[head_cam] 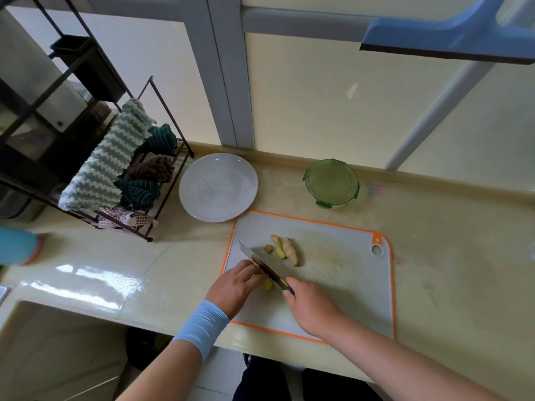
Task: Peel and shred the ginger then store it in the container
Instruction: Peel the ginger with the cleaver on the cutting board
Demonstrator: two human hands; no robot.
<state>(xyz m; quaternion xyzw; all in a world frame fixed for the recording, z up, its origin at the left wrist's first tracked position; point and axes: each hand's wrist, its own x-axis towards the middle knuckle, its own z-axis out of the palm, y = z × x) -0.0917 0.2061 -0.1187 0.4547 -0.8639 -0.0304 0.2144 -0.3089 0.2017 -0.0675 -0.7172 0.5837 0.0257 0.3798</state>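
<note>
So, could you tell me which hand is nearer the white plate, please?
Left. The left hand is directly in front of the plate; the right hand, gripping the knife, is farther right.

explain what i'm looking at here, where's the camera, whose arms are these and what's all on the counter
There is no machine here: one camera sits on a person's head and looks down at their own arms. The left hand holds a small yellow peeled ginger piece on a grey plastic cutting board with an orange rim. The right hand grips a broad steel knife, its blade angled over that piece. More knobbly beige ginger lies farther up the board. Behind it, on the beige counter, stand a round white plate and a closed round container with a green lid.
</note>
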